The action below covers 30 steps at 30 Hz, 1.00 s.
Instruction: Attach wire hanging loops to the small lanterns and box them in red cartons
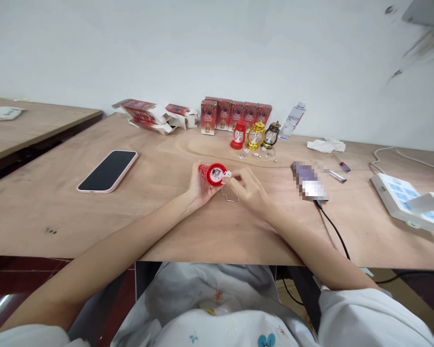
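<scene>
My left hand point(199, 188) is wrapped round a small red toy lantern point(209, 169), tipped so its underside faces me. Within the red rim shows a white base with a dark, partly metallic recess. At the right side of that rim, my right hand point(249, 190) pinches a small white plastic piece point(227, 174). A thin wire handle point(232, 200) shows just below the two hands. Beyond them stand a red lantern point(238, 135), a gold lantern point(255, 136) and a dark bronze lantern point(271, 135), with small white pieces point(257, 155) scattered in front.
Several red boxes point(237, 115) stand at the back; opened boxes point(148, 115) lie to their left. A water bottle point(292, 120), crumpled tissue point(326, 145) and screwdriver point(343, 165) are rightward. A phone point(107, 171) lies left, a cabled phone point(310, 181) right, near a power strip point(407, 200).
</scene>
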### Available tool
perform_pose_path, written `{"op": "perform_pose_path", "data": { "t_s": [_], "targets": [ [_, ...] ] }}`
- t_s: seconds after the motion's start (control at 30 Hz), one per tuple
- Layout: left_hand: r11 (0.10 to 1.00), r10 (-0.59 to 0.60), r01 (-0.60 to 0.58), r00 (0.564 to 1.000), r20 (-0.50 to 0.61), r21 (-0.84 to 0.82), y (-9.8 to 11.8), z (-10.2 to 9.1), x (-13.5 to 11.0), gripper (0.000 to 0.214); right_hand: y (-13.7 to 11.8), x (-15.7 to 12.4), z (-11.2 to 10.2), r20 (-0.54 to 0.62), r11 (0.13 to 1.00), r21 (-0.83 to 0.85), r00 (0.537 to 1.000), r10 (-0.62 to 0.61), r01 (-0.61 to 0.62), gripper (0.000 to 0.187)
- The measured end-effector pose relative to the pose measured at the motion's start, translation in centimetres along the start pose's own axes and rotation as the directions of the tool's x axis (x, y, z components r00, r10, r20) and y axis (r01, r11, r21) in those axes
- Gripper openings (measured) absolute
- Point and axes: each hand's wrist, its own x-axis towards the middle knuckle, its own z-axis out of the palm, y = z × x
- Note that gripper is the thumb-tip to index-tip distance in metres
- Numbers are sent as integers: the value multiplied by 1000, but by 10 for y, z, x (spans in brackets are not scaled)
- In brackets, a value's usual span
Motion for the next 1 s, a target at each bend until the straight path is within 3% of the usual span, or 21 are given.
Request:
{"op": "perform_pose_path", "data": {
  "t_s": [0.07,0.23,0.47,0.8,1.0],
  "targets": [
    [1000,-5,5,1000,4,1,-1,2,-2,45,-2,-2,0,-61,999,39,998,5,-2,22],
    [999,-45,45,999,25,-11,-4,6,-7,45,0,-7,2,-181,981,34,966,-183,192,19],
    [997,-71,72,997,31,-41,-5,8,-11,46,-1,-4,1,-78,971,-86,970,-231,224,21],
    [999,-33,34,999,19,-41,-6,7,-11,46,-11,5,0,-181,874,-345,889,-420,343,12],
    [999,-11,12,1000,24,-49,-7,5,-9,44,-13,4,2,-177,864,-383,892,-416,327,11]
  ]
}}
